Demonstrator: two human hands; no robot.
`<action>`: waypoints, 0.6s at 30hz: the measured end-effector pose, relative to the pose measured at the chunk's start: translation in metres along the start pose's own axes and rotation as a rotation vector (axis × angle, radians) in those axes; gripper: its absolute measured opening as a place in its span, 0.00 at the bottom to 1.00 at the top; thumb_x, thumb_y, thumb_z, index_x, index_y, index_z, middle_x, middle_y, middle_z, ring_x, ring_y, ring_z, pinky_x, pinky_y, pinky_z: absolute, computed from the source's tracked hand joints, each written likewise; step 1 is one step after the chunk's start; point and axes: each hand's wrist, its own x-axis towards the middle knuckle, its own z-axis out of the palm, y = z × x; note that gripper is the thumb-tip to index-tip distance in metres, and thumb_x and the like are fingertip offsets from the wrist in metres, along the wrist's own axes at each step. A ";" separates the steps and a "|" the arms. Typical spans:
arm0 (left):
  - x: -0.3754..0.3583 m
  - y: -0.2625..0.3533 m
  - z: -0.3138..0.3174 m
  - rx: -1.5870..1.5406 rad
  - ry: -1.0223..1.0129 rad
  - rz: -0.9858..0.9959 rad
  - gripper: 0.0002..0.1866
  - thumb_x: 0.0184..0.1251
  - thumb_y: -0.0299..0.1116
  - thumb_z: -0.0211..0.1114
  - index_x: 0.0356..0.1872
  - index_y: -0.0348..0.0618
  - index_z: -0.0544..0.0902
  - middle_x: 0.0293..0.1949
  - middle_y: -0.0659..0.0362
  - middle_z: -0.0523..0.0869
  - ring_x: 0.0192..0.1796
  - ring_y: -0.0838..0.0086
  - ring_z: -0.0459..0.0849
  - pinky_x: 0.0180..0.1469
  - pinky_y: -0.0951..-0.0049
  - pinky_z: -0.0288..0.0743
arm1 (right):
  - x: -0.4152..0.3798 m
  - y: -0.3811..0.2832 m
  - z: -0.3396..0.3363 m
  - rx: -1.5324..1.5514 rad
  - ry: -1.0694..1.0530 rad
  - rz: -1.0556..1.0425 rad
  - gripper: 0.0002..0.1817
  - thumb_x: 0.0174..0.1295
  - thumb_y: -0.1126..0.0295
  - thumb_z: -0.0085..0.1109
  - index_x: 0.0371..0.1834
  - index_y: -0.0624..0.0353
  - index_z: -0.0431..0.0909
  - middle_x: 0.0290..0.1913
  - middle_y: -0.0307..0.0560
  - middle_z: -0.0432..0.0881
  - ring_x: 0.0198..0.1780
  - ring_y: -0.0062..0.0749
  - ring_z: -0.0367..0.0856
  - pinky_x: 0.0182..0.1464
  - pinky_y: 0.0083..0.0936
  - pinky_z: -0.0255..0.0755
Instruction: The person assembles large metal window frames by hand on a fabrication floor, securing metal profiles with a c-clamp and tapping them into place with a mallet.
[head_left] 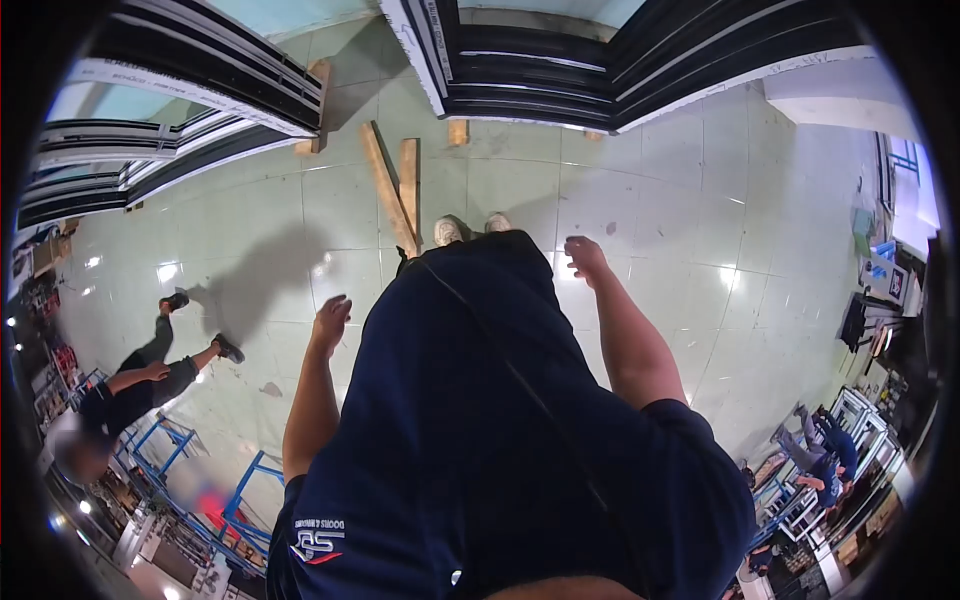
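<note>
My left hand (331, 322) hangs beside my body over the tiled floor (640, 200). Its fingers are loosely bent and apart, with nothing in them. On the other side, my right hand (586, 258) is held out from my hip, fingers slightly curled and apart, also holding nothing. Neither hand touches anything. Two wooden battens (385, 185) lie on the floor ahead of my shoes (448, 230), one slanting against the other. They are the loose things closest to my hands.
Dark window frames (530, 85) stand ahead, with more frames (230, 100) at the left, some on wooden blocks (458, 132). A person (140, 385) walks at the left near blue metal stands (250, 500). Other people (825, 455) are by racks at the lower right.
</note>
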 end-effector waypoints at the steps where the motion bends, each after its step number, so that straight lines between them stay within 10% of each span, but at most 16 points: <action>1: 0.021 -0.040 0.005 0.121 -0.053 0.098 0.28 0.66 0.45 0.62 0.61 0.38 0.75 0.51 0.51 0.84 0.47 0.68 0.84 0.53 0.69 0.76 | 0.004 -0.004 -0.011 -0.013 -0.008 -0.045 0.23 0.60 0.62 0.54 0.61 0.50 0.73 0.43 0.40 0.80 0.37 0.32 0.79 0.33 0.35 0.72; 4: -0.023 -0.010 0.018 0.125 -0.074 -0.242 0.29 0.65 0.49 0.63 0.60 0.38 0.76 0.53 0.52 0.84 0.47 0.66 0.84 0.53 0.68 0.76 | 0.016 -0.011 -0.040 -0.087 -0.036 -0.167 0.21 0.62 0.64 0.54 0.60 0.49 0.74 0.42 0.37 0.81 0.36 0.25 0.78 0.31 0.25 0.71; 18: -0.036 0.118 0.047 0.170 -0.024 0.120 0.28 0.66 0.46 0.62 0.62 0.38 0.75 0.51 0.49 0.84 0.48 0.68 0.82 0.52 0.68 0.75 | 0.008 0.064 -0.135 0.048 0.078 0.157 0.22 0.66 0.59 0.51 0.63 0.48 0.72 0.43 0.38 0.80 0.33 0.26 0.78 0.29 0.26 0.69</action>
